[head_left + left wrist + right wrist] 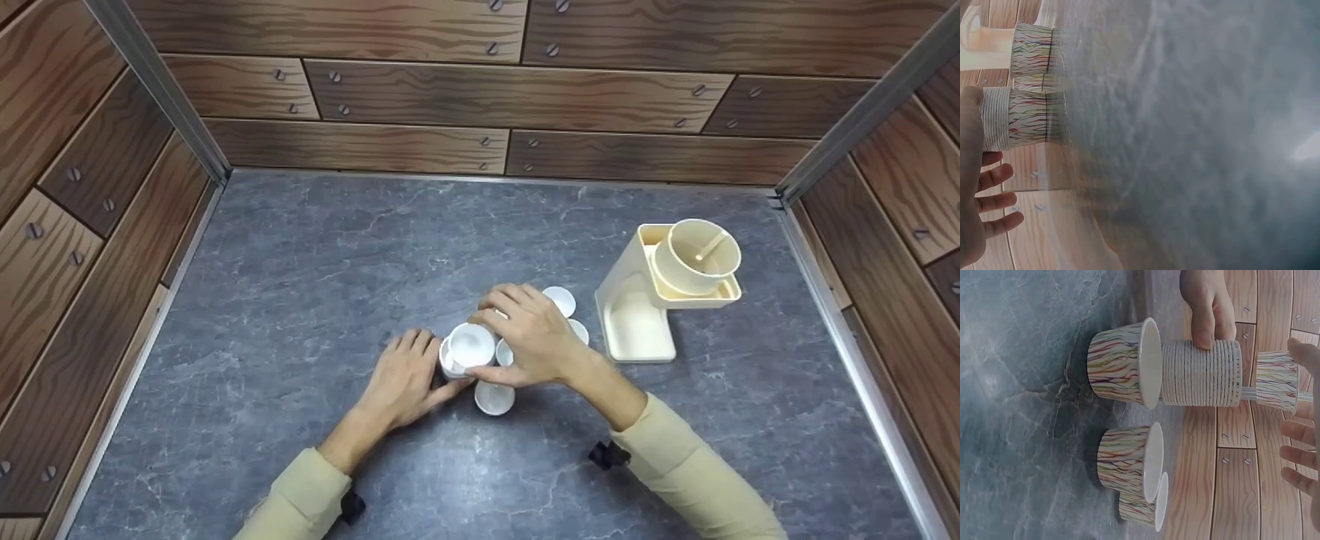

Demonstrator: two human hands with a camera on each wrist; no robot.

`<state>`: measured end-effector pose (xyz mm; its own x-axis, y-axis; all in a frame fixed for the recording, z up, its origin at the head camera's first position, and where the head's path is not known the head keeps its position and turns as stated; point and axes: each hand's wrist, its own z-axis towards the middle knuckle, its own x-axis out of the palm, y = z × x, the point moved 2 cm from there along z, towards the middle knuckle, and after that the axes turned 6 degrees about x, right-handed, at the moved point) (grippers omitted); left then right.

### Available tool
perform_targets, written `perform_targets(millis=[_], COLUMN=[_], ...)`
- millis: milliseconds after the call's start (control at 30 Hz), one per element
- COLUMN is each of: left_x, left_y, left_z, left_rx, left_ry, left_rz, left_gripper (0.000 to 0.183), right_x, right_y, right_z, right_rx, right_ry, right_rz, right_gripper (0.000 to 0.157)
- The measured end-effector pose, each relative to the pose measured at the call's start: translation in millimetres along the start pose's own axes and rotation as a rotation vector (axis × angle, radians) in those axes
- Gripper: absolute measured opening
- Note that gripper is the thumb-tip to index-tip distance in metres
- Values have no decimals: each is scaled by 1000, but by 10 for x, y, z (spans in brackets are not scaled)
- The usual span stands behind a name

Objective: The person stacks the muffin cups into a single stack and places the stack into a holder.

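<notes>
My left hand [405,379] steadies a stack of nested paper cups [1202,374], its thumb and index finger on either side of the white rims. Just above that stack, my right hand [532,337] pinches a single paper cup [1276,381] between thumb and fingers, and the cup is upright. It is white with thin coloured streaks and stands apart from the stack in the right wrist view. Around the stack, several matching cups stand upright on the table, among them a near cup [495,399] and a far cup [559,301]. The right hand partly covers others in the head view.
A cream-coloured appliance [637,330] stands to the right of the cups. A round bowl [679,262] with a short stick inside sits on its top. Wood-patterned walls [420,146] enclose the grey marbled table [337,247] at the back and both sides.
</notes>
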<state>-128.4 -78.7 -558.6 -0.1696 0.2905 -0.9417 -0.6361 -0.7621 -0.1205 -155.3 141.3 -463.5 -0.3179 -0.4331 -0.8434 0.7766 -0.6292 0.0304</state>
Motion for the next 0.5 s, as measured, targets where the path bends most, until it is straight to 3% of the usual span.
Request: perform_targets(millis=[500], left_x=[-2], left_y=[-2], left_z=[-14], left_rx=[12], left_ry=[-5], left_rz=[41], left_gripper=[75], right_x=[126], right_y=[40], right_z=[-33], right_rx=[6], right_ry=[-7], right_rz=[-4], right_gripper=[64])
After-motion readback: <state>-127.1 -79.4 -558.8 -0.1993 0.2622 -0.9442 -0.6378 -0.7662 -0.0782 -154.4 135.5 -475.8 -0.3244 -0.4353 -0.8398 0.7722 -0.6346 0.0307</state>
